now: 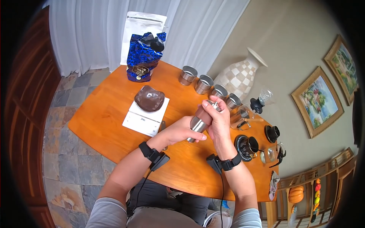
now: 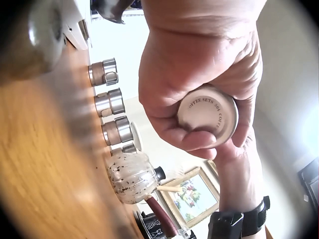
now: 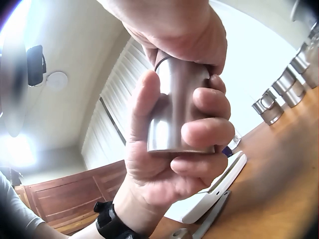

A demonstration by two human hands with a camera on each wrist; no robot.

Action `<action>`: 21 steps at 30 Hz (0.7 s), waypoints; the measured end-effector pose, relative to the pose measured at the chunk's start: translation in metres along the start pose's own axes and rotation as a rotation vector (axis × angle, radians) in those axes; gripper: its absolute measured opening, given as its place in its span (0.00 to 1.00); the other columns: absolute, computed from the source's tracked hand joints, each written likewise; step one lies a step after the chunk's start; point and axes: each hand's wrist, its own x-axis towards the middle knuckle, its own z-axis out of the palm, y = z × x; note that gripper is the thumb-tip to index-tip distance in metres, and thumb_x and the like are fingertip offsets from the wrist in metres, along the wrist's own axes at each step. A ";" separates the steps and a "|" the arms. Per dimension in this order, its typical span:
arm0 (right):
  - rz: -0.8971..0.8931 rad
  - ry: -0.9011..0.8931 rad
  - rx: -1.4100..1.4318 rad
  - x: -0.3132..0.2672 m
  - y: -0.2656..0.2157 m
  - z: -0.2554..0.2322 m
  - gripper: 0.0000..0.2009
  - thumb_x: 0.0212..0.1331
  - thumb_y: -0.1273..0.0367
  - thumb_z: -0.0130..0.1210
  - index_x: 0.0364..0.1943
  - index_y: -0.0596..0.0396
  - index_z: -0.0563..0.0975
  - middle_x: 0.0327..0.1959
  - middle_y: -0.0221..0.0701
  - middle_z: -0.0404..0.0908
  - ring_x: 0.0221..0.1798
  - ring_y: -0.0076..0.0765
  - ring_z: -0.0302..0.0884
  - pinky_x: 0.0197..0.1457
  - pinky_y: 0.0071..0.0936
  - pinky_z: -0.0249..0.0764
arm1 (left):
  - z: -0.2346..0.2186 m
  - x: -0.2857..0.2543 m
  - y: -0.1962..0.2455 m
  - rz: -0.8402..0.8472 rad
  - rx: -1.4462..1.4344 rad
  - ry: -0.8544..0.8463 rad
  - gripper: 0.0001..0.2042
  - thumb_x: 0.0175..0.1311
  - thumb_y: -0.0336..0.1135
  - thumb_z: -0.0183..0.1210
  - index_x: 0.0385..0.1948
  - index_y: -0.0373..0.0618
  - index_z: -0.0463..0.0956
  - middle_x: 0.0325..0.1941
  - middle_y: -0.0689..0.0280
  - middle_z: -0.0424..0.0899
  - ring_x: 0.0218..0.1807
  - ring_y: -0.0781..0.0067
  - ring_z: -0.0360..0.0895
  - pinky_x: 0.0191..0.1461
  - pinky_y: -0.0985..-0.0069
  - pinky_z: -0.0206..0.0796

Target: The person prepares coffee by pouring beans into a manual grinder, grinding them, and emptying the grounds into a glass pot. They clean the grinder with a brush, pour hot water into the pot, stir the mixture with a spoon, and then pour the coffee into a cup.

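Both hands hold a steel cylinder with a brown band, a hand coffee grinder [image 1: 200, 121], tilted above the table in front of the body. My left hand [image 1: 181, 131] grips its lower steel part, with the thumb lying across it in the head view. Around the upper end, my right hand [image 1: 219, 121] has its fingers and thumb wrapped. Lettering shows on the grinder's round base [image 2: 208, 115] in the left wrist view. In the right wrist view the left fingers [image 3: 207, 132] curl round the steel body. Nearby, a brown bowl [image 1: 149, 99] sits on a white scale [image 1: 141, 128].
Several steel cups [image 1: 204, 85] line the table's back edge beside a checkered vase [image 1: 237, 78]. A blue bag [image 1: 143, 57] stands at the far left. A glass pot [image 1: 238, 118], a glass dripper [image 1: 258, 104] and a dark cup [image 1: 249, 145] stand to the right.
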 end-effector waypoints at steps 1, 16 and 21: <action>0.014 0.016 0.005 0.000 0.002 -0.001 0.27 0.52 0.74 0.67 0.55 0.62 0.65 0.41 0.36 0.78 0.43 0.29 0.78 0.45 0.26 0.77 | 0.000 0.000 0.000 0.018 0.047 0.035 0.16 0.51 0.33 0.68 0.37 0.41 0.72 0.26 0.66 0.78 0.26 0.77 0.76 0.29 0.79 0.66; -0.110 -0.047 -0.318 0.012 0.047 -0.007 0.30 0.45 0.71 0.73 0.52 0.60 0.69 0.44 0.33 0.76 0.45 0.25 0.75 0.49 0.23 0.75 | -0.034 0.013 -0.009 0.175 -0.181 0.479 0.36 0.71 0.65 0.38 0.60 0.34 0.63 0.60 0.50 0.74 0.63 0.63 0.69 0.68 0.66 0.55; -0.121 -0.111 -0.418 0.020 0.065 -0.001 0.31 0.41 0.69 0.75 0.51 0.59 0.70 0.46 0.32 0.77 0.49 0.27 0.75 0.53 0.24 0.74 | -0.040 0.015 -0.010 0.192 -0.287 0.570 0.35 0.70 0.65 0.38 0.57 0.36 0.65 0.57 0.51 0.76 0.61 0.64 0.71 0.66 0.67 0.58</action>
